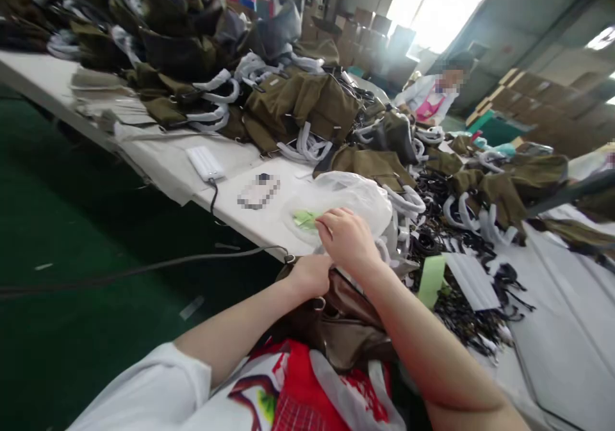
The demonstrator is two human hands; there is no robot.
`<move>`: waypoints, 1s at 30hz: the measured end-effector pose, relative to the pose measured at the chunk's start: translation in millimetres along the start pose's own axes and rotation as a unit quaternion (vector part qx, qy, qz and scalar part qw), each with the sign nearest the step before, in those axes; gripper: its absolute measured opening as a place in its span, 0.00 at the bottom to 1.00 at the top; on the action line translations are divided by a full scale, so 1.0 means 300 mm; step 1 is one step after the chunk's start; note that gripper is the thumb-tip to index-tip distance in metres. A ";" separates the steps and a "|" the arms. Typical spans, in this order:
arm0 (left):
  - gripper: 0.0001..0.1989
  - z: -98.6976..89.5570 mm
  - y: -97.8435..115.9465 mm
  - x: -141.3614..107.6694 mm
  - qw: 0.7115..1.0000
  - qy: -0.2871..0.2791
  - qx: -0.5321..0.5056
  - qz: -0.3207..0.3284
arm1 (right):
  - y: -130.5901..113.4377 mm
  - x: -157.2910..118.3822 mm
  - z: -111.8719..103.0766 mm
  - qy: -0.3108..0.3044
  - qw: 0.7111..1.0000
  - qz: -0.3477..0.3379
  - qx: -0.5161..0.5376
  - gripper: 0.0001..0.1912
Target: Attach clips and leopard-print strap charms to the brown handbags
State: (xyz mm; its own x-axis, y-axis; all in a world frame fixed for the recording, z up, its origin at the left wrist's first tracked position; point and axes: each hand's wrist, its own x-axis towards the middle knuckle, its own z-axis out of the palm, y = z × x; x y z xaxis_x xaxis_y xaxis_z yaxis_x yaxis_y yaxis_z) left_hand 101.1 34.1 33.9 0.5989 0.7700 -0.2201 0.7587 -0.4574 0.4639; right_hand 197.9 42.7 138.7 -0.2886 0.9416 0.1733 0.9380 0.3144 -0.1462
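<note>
At the centre of the frame, the left hand (310, 276) is closed at the mouth of a brown bag (353, 335), apparently gripping its edge, though its fingertips are hidden. The right hand (348, 239), just above, has bent fingers beside a light green slip (305, 219); whether it pinches anything, I cannot tell. The brown bag sits in the lower middle of the frame, against the person's body, its dark-edged opening under the hands, so handling of this piece looks under way rather than complete. What has been done inside it cannot be seen. Beyond the hands lie a translucent plastic bag (358, 194) and, left of it, a blurred phone (259, 191). Olive bags (307, 98) with white-wrapped handles (307, 146) are heaped across the upper left and middle; which are finished and which are waiting does not show. A green strip (432, 280) and a white strip (473, 282) at right show no legible writing, nor do the cartons (542, 107) at upper right; no brand or label can be read.
</note>
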 end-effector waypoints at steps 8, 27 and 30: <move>0.18 -0.020 -0.017 0.000 0.999 -0.026 -0.025 -0.007 | 0.050 0.342 0.360 -0.192 0.972 0.041 -0.128 0.16; 0.18 -0.013 -0.026 0.008 0.998 -0.032 -0.054 -0.015 | 0.064 0.342 0.391 -0.174 0.972 0.022 -0.154 0.16; 0.17 -0.017 -0.026 0.006 0.998 -0.023 -0.056 -0.014 | 0.057 0.313 0.320 -0.128 0.981 0.033 -0.143 0.17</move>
State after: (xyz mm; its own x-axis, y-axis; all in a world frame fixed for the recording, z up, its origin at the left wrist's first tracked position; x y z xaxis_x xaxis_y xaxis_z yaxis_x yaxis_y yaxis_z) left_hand 94.8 41.4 34.4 0.5910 0.7596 -0.2717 0.7432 -0.3817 0.5495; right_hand 168.3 148.1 58.9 -0.2291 0.9699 -0.0824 0.9615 0.2387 0.1361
